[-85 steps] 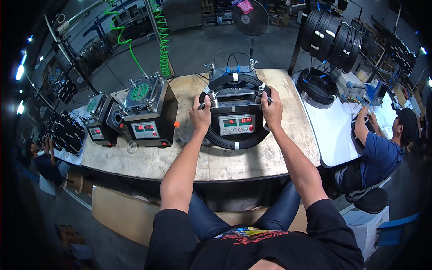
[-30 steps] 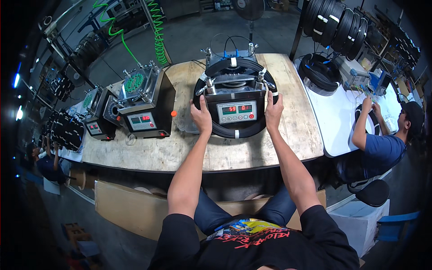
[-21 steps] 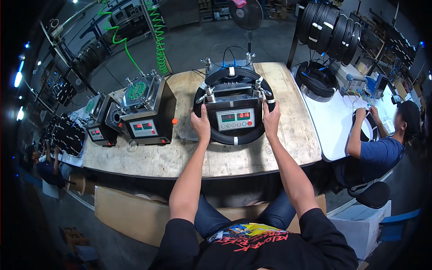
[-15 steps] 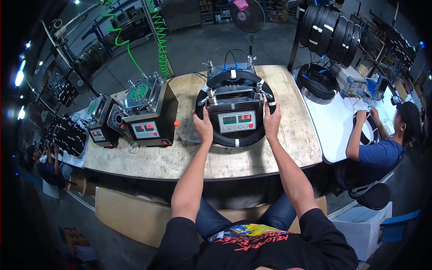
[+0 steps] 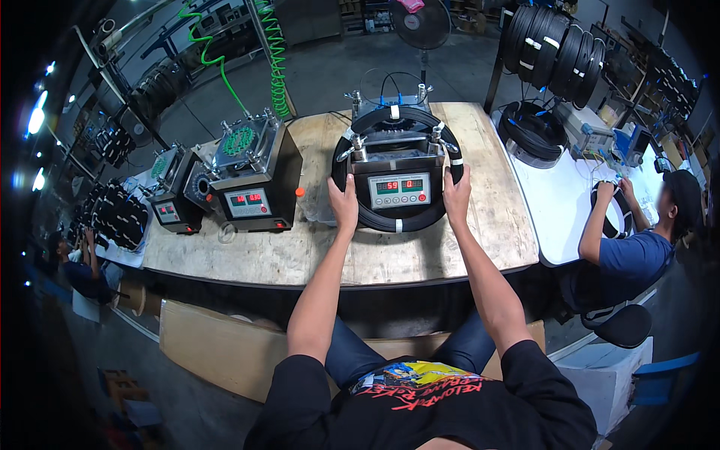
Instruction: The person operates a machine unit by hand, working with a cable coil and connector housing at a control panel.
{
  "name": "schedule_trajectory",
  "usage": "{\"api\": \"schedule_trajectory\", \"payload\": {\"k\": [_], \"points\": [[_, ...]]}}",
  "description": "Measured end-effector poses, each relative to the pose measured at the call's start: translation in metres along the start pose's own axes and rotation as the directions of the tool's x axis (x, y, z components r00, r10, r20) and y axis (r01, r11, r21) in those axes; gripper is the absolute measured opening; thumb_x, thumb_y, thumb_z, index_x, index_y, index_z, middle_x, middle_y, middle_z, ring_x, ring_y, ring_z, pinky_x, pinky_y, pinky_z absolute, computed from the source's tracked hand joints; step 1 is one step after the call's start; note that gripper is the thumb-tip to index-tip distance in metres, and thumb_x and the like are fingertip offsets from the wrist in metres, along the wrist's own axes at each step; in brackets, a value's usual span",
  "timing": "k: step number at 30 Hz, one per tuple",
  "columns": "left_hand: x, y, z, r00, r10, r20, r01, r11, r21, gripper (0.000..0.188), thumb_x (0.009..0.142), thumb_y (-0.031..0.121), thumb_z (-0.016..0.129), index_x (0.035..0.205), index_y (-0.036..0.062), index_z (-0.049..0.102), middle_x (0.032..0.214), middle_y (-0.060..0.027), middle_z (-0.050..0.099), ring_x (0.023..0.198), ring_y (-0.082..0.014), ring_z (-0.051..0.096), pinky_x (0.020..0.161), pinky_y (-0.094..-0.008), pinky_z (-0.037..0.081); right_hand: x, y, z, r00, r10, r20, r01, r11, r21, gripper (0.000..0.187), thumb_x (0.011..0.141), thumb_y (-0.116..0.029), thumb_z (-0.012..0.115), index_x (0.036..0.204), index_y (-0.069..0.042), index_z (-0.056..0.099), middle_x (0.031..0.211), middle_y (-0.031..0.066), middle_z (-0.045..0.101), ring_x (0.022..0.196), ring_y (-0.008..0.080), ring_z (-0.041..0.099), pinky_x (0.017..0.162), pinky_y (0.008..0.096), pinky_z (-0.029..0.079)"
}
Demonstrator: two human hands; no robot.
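A coil of black cable (image 5: 398, 224), bound with white tape bands, stands as a large ring around the front of a boxy machine (image 5: 401, 166) with metal posts and a digital panel. My left hand (image 5: 344, 204) grips the ring's left side, thumb up. On the opposite side my right hand (image 5: 457, 197) is closed around it in the same way. The panel, with red lit digits, shows through the middle of the coil. Thin cables with blue connectors (image 5: 400, 100) rise at the machine's back.
Two similar machines (image 5: 255, 180) with green-dotted round tops stand to the left on the wooden table (image 5: 337, 262). At right, a co-worker (image 5: 637, 251) handles another coil at a white table (image 5: 536, 217). Black coils (image 5: 551, 52) hang on a rack behind. A fan (image 5: 421, 24) stands beyond.
The digits on the machine's panel, and on the one to its left, have changed. The whole view has shifted slightly; both hands keep their hold on the coil, which stays around the machine.
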State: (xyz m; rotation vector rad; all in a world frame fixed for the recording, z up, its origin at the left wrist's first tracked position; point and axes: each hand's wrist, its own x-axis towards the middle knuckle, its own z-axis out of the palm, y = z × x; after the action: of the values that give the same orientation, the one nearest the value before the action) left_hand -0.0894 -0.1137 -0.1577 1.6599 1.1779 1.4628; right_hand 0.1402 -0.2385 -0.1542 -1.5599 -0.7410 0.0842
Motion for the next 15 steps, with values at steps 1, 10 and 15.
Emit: {"api": "schedule_trajectory", "payload": {"k": [1,10,15], "points": [[0.000,-0.002,-0.001,1.000,-0.001,-0.003,0.001,1.000,0.001,0.076,0.102,0.042,0.060,0.146,-0.0152,0.036,0.141,-0.0378,0.050,0.135,-0.0472,0.048,0.114,-0.0443,0.036,-0.001,0.000,0.000,1.000,0.008,0.015,-0.008,1.000,0.001,0.028,0.099,-0.021,0.063,0.118,-0.003,0.051,0.086,0.0248,0.067,0.082,0.0444,0.066,0.074,0.0476,0.049],[0.002,-0.007,0.001,0.999,0.033,-0.002,-0.033,0.999,-0.009,0.072,0.103,0.039,0.060,0.145,-0.0144,0.037,0.140,-0.0384,0.050,0.134,-0.0474,0.048,0.113,-0.0450,0.037,0.000,0.011,-0.001,0.998,-0.070,0.008,0.070,0.996,0.046,0.024,0.101,-0.019,0.062,0.118,-0.004,0.052,0.075,0.0094,0.058,0.065,0.0186,0.058,0.061,0.0367,0.047],[-0.002,0.002,0.000,0.999,0.036,0.029,-0.035,0.998,-0.051,0.071,0.102,0.039,0.060,0.143,-0.0150,0.038,0.138,-0.0388,0.051,0.133,-0.0475,0.049,0.111,-0.0454,0.037,0.002,0.010,-0.005,0.997,-0.078,0.023,0.078,0.997,-0.018,0.025,0.100,-0.018,0.062,0.119,-0.005,0.051,0.073,0.0107,0.059,0.065,0.0198,0.061,0.061,0.0378,0.049]]}}
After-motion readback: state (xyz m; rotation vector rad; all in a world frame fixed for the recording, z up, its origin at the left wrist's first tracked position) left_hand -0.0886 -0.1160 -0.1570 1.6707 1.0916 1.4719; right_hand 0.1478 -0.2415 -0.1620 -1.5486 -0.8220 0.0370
